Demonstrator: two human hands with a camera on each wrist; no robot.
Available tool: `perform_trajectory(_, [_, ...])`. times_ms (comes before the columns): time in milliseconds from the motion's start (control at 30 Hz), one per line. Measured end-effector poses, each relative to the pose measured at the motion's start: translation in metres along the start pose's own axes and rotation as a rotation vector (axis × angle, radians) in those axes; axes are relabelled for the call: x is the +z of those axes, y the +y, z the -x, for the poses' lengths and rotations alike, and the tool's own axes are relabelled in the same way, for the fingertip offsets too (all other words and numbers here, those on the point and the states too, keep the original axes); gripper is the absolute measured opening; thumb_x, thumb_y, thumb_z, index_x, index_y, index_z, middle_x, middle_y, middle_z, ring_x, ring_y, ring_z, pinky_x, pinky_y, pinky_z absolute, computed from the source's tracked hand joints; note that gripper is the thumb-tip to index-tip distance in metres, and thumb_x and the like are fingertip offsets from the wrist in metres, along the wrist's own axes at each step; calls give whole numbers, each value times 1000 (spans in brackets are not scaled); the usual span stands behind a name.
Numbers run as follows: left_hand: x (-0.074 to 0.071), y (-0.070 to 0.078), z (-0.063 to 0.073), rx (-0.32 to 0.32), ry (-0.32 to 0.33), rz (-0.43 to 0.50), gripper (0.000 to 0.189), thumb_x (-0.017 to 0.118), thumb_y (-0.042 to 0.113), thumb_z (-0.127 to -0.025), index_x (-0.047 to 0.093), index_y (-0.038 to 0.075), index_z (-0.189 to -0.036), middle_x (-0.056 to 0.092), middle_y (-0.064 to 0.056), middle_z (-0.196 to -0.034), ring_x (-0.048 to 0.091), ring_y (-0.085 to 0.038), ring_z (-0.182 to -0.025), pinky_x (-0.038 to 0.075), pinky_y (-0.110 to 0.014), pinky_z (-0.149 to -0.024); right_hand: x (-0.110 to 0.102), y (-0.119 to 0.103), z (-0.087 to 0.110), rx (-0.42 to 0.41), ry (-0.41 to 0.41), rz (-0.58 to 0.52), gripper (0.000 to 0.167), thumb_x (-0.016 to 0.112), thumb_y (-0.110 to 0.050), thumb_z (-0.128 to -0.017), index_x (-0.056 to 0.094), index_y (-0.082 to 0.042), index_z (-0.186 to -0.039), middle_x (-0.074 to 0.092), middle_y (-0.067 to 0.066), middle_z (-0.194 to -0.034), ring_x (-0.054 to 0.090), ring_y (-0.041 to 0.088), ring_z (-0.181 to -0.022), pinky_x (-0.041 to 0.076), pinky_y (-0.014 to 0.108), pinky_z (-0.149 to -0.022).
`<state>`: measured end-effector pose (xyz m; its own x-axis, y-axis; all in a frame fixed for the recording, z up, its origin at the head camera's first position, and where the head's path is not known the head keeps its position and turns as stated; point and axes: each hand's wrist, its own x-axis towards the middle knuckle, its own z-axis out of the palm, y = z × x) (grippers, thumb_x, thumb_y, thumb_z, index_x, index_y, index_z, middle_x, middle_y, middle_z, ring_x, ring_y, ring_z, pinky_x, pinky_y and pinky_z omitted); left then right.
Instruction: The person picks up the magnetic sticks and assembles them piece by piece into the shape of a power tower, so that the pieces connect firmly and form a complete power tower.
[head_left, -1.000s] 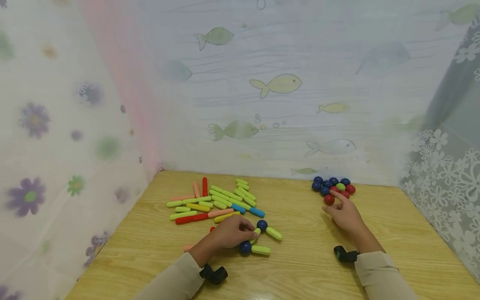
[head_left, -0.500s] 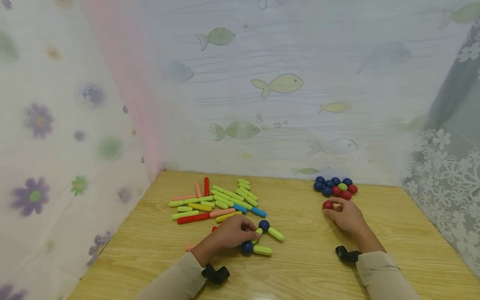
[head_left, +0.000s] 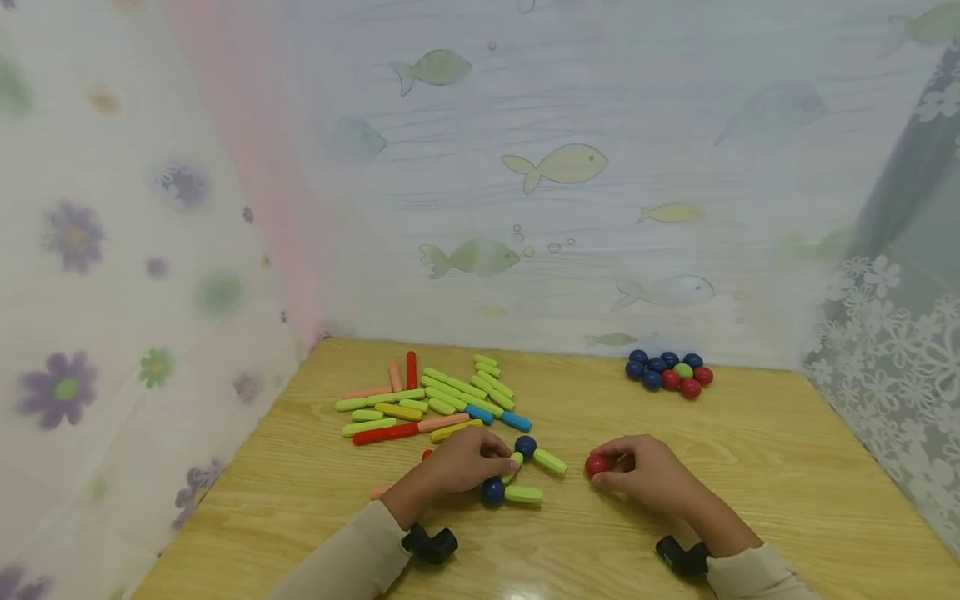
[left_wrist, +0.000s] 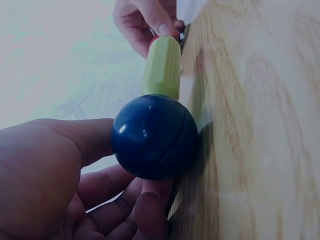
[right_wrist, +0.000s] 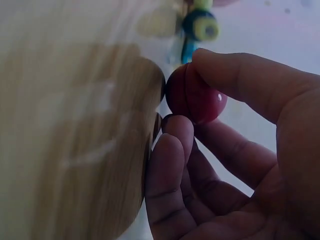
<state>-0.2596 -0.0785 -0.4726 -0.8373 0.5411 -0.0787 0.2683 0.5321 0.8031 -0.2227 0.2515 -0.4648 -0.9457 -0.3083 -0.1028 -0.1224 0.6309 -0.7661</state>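
My left hand (head_left: 465, 462) pinches a light green stick (head_left: 513, 467) that joins two blue balls, the far one (head_left: 526, 447) and the near one (head_left: 492, 491). From each ball another light green stick, one far (head_left: 551, 462) and one near (head_left: 523, 495), points right. In the left wrist view, the near blue ball (left_wrist: 155, 137) sits by the thumb, its ribbed stick (left_wrist: 162, 67) beyond it. Across a small gap on the right, my right hand (head_left: 651, 475) holds a red ball (head_left: 597, 465) between thumb and fingers. In the right wrist view, this red ball (right_wrist: 195, 95) shows a seam.
Behind the left hand lie several loose sticks, among them light green sticks (head_left: 453, 383), a red stick (head_left: 386, 434) and a blue stick (head_left: 516, 421). At the back right of the wooden table (head_left: 600, 550) is a cluster of blue, red and green balls (head_left: 670, 379).
My right hand has picked the red ball out of the cluster and brought it left and nearer, towards the green sticks. The left hand keeps its grip in about the same place.
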Motion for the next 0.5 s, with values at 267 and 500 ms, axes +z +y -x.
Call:
perform_trajectory(267, [-3,1,3,-2,17,-15,20,73,39,-97,81,23,-105,75,11,-101,67,-8,-95,55,-36,-87,19,-15,-2,-62,-47,-10,42,84,-33,-88,74,-11,-123,73,1,-105,66,19,-88,55,28,-71])
perform_trajectory(500, [-1,-2,1,26,8,-12,19,72,39,-98,81,24,-106,75,12,-102,67,-6,-93,55,-34,-85,22,-16,-1,-78,-34,18,40,84,-33,-88,75,-13,-121,72,-1,-102,66,15,-84,55,26,-70])
